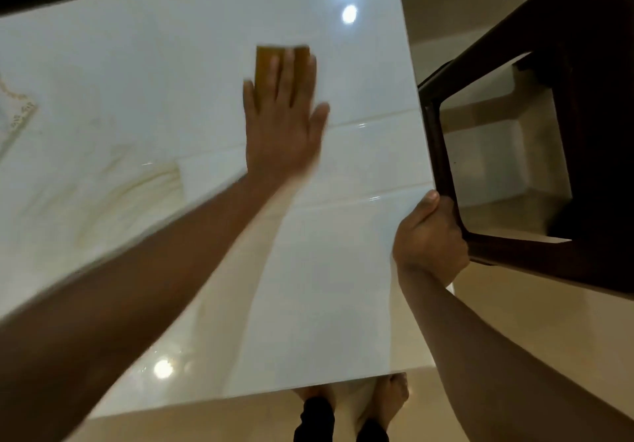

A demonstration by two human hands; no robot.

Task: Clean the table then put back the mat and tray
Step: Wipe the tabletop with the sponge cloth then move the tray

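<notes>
**Sponge flat under your left hand, right hand hanging onto the chair**

So you're standing at the near end of the glossy white marble-look worktop (137, 105), looking straight down at it. Your left hand (283, 122) is stretched out over the far middle of the surface, fingers (274, 78) straight and spread, pressing down flat on a yellow-brown rectangular sponge (266, 55). Only the far edge of the sponge pokes out past your fingertips; the rest sits under the hand. Both the hand and the sponge look a bit blurred.

Your right hand (430, 235) is off at the right edge of the worktop, fingers curled around the frame of a dark brown wooden chair (442, 153), thumb up on top of the rail. The chair sits just beside the worktop's right edge, over the beige tiled floor (514, 304).

The surface has faint tan veining on the left side, and two round ceiling-light reflections show up, one near the far right and one near your end. Your bare feet (391, 393) show just under the near edge of the worktop.

No mat or tray shows anywhere in this view, so can't tell where those are.
</notes>
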